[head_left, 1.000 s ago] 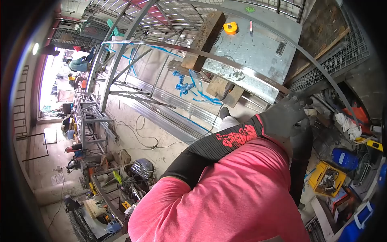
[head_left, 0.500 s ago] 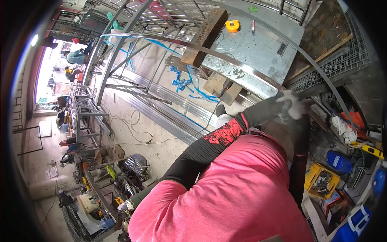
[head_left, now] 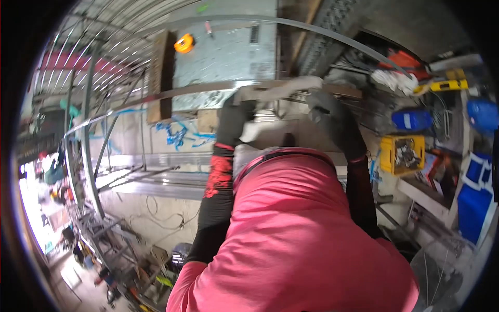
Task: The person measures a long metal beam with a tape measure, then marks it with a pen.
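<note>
A pale, crumpled rag (head_left: 293,88), blurred by motion, stretches between my two dark-gloved hands in front of my body. My left hand (head_left: 236,112) is closed around its left end, right at a long, flat metal bar (head_left: 195,89). At the rag's other end, my right hand (head_left: 331,114) has its fingers curled in around the cloth. The bar runs sideways across a wooden beam (head_left: 161,75) and the near edge of a grey metal sheet (head_left: 223,57). Both forearms are in black sleeves.
An orange tape measure (head_left: 184,43) and a small red-tipped marker-like stick (head_left: 208,28) lie on the sheet. Blue plastic strips (head_left: 176,134) hang below the beam. To the right are a yellow crate (head_left: 387,155) of metal parts and a blue container (head_left: 411,120). A curved metal strip (head_left: 322,30) arches overhead.
My hands were close together around the pale rag at the right; now they are apart with it stretched between them. The view has turned, so the bar and sheet lie straight ahead.
</note>
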A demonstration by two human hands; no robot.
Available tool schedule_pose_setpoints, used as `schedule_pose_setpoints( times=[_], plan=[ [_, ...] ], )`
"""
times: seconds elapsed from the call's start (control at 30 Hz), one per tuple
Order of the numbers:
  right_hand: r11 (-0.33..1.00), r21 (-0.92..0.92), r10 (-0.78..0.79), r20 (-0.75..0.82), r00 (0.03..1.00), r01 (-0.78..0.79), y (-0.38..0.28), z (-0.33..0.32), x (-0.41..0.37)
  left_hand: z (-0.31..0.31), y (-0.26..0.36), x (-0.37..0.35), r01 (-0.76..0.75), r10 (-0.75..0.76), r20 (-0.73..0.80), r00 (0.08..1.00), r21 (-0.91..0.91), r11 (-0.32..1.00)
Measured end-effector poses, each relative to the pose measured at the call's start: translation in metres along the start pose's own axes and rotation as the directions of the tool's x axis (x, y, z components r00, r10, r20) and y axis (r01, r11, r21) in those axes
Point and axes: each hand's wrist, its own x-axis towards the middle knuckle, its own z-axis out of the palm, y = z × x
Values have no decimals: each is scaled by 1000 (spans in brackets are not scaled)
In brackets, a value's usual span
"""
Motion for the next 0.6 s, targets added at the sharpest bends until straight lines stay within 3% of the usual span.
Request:
schedule_pose_setpoints(
  times=[0.03, 0.07, 0.1, 0.13, 0.17, 0.2, 0.23, 0.27, 0.3, 0.33, 0.37, 0.4, 0.43, 0.47, 0.5, 0.57, 0.6],
  plan=[
    [975, -209, -121, -195, 973, 80, 12, -13, -8, -19, -10, -3, -251, 273, -21, 962, 327, 911],
    [900, -421, -273, -343, 899, 113, 29, -26, -15, -27, -26, -9, -290, 313, -23, 950, 318, 903],
    [714, -658, -472, -200, 858, 239, 62, -53, -22, -39, -39, -18, -190, 181, 59, 982, 268, 944],
    [713, -665, -464, -212, 860, 221, 69, -66, -33, -47, -33, -24, 86, -85, 47, 995, -10, 996],
    [871, -483, -330, -439, 836, 90, 74, -75, -43, -45, -61, -28, -79, 84, -49, 995, 97, 992],
    [967, -255, -152, -622, 768, -15, 77, -81, -50, -49, -53, -29, 151, -155, -68, 986, -69, 986],
    [964, -264, -149, -634, 759, -30, 79, -85, -56, -49, -67, -25, 3, 12, -118, 993, 120, 993],
    [989, -137, -57, -670, 741, -48, 81, -89, -61, -47, -81, -23, -131, 182, -142, 973, 307, 943],
    [998, -6, 38, -688, 724, -57, 83, -90, -63, -47, -74, -12, 207, -227, -207, 951, -114, 972],
    [990, 127, 131, -691, 711, -59, 87, -91, -62, -49, -69, 2, 480, -601, -97, 793, -508, 715],
    [964, 259, 223, -676, 703, -56, 90, -89, -56, -50, -69, 12, 478, -566, -143, 812, -394, 785],
    [919, 392, 314, -642, 699, -52, 94, -84, -49, -48, -79, 24, 484, -576, -150, 804, -398, 779],
    [853, 520, 400, -593, 699, -47, 98, -75, -39, -44, -97, 35, 312, -296, -197, 935, 53, 949],
    [768, 638, 480, -530, 699, -43, 102, -66, -28, -47, -102, 38, 58, -12, -96, 995, 491, 869],
    [670, 741, 549, -459, 698, -40, 105, -58, -19, -49, -107, 37, 73, -22, -108, 994, 495, 866],
    [702, 709, 518, -445, 730, -66, 110, -45, -9, -40, -107, 45, 336, -301, -319, 899, 58, 940],
    [739, 668, 493, -449, 746, -87, 117, -43, -9, -38, -111, 47, 325, -302, -315, 899, 22, 945]
  ],
)
